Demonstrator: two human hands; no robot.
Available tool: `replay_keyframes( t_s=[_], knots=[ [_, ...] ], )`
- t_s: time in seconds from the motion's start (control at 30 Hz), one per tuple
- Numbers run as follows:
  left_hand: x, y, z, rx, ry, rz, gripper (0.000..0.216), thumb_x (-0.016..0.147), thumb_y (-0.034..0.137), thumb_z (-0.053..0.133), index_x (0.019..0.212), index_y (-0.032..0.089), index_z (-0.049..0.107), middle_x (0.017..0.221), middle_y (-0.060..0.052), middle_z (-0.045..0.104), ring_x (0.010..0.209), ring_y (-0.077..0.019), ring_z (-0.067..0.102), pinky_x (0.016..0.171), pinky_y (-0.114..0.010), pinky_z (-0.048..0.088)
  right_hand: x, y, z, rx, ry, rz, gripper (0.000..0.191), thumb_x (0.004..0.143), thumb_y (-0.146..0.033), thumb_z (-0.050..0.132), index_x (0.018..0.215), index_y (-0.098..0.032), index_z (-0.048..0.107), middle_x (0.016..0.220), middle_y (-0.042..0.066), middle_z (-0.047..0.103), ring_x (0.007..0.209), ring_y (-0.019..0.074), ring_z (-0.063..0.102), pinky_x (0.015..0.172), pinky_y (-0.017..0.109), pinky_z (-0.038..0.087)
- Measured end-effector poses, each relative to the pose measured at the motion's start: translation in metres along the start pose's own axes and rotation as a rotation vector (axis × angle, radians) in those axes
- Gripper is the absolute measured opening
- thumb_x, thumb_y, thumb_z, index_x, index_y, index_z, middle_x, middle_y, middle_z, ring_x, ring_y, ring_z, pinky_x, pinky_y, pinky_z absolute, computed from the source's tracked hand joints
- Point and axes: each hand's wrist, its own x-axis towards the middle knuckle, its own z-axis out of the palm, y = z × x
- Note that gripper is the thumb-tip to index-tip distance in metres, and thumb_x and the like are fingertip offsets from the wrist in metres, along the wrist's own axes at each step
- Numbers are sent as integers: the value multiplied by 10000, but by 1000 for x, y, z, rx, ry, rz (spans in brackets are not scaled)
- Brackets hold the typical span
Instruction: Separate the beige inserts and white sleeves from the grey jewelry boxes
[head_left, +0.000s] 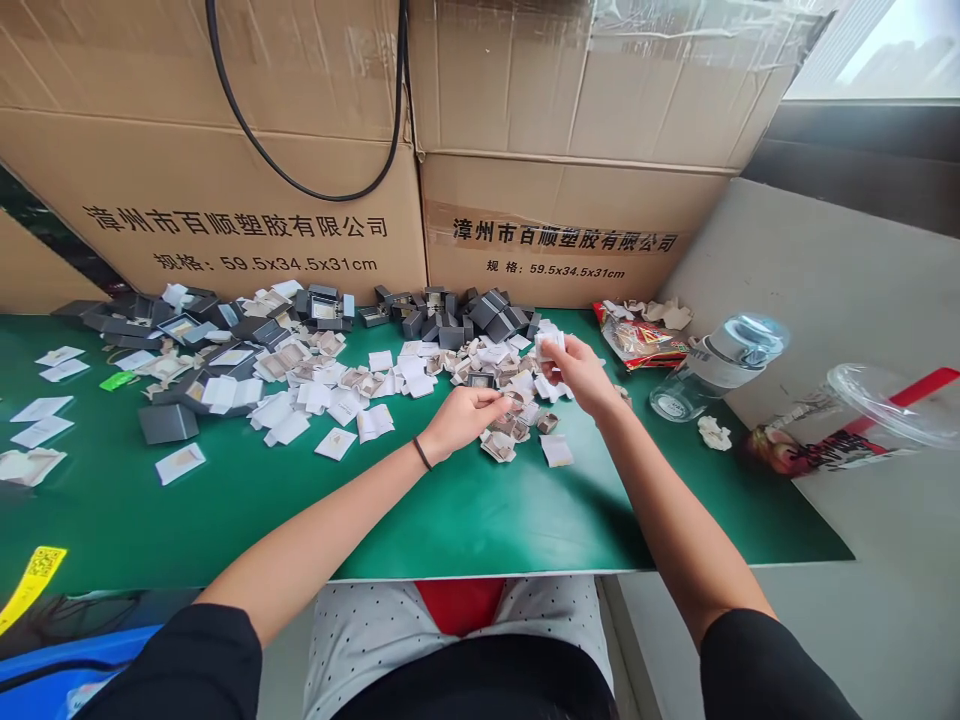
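Observation:
My right hand (579,372) pinches a small white card (550,346) above the right end of the pile. Lower and to its left, my left hand (463,420) has its thumb and fingers closed at the edge of several small beige box inserts (501,444). What those fingers hold, if anything, I cannot make out. Around both hands lie loose white cards (412,372) and more beige inserts. A single white card (556,450) rests on the green table (450,520) just below the hands. Dark grey small boxes (495,312) are heaped behind them.
Large cardboard boxes (300,180) wall off the back, with a black cable (300,185) hanging in front. At right stand a clear bottle (712,370) and a plastic cup (862,420) with a red straw, near a red snack bag (645,340). More grey boxes (169,424) lie left.

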Motion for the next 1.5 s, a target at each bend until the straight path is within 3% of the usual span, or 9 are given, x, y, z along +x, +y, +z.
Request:
replay_keyframes(
  t_s=[0.2, 0.37, 0.5, 0.63, 0.8, 0.97, 1.13, 1.23, 1.5],
  knots=[
    [-8, -18, -8, -414, 3, -194, 425, 792, 465, 574, 1053, 132, 612, 729, -60, 679, 640, -132, 631, 435, -167, 391, -6, 13, -24, -619, -290, 99, 307, 782, -474, 506, 684, -186, 465, 584, -25, 526, 519, 92, 465, 485, 211, 333],
    [-13, -25, -1, -491, -59, -262, 400, 806, 431, 581, 1057, 120, 575, 746, -70, 682, 557, -126, 638, 391, -166, 395, -2, 20, -39, -964, -281, 113, 346, 777, -451, 509, 600, -194, 359, 539, -34, 471, 528, 96, 446, 499, 219, 267],
    [-13, -20, -2, -638, -99, -262, 342, 833, 346, 573, 1073, 103, 561, 967, -139, 682, 834, -193, 678, 630, -235, 541, -2, 29, -29, -1079, -277, 50, 319, 816, -405, 453, 595, -189, 370, 552, -24, 467, 533, 94, 380, 502, 232, 227],
    [-13, -16, -5, -752, -129, -259, 444, 813, 188, 598, 1237, 135, 481, 1198, -149, 599, 1084, -235, 592, 847, -317, 531, -3, 34, -18, -1157, -231, 4, 308, 828, -403, 444, 615, -181, 427, 571, -12, 470, 536, 99, 343, 503, 235, 225],
    [-13, -16, -1, -672, -72, -277, 433, 818, 223, 600, 1234, 161, 500, 1242, -124, 570, 1043, -214, 613, 849, -330, 545, -8, 29, -19, -1197, -316, 55, 327, 851, -416, 436, 647, -176, 524, 617, 20, 543, 567, 118, 424, 523, 237, 263],
    [-14, -16, 6, -639, 3, -254, 391, 815, 249, 607, 1183, 141, 525, 1218, -136, 580, 1015, -221, 631, 833, -333, 553, -18, 13, -10, -1055, -67, -109, 279, 874, -406, 451, 968, -190, 598, 966, 81, 622, 821, 177, 556, 636, 248, 388],
    [-13, -20, 5, -610, 87, -177, 422, 827, 345, 580, 1195, 155, 501, 1196, -135, 595, 1011, -217, 633, 834, -343, 551, -28, 11, 12, -532, -405, -430, 516, 833, -443, 543, 1294, -245, 423, 1332, 84, 449, 1072, 191, 513, 731, 264, 485],
    [-13, -21, 4, -551, 123, -182, 453, 815, 377, 586, 1189, 134, 506, 1150, -143, 621, 970, -210, 643, 822, -367, 558, -31, 20, 23, -451, -479, -466, 404, 820, -397, 574, 1189, -240, 523, 1194, 68, 559, 991, 180, 553, 708, 270, 502],
    [-16, -23, 8, -360, 135, -158, 488, 752, 485, 608, 1056, 104, 610, 946, -116, 688, 841, -228, 676, 692, -341, 594, -30, 29, 29, -502, -398, -448, 318, 815, -307, 559, 1121, -223, 570, 997, 58, 619, 808, 153, 572, 646, 268, 483]
  ],
)
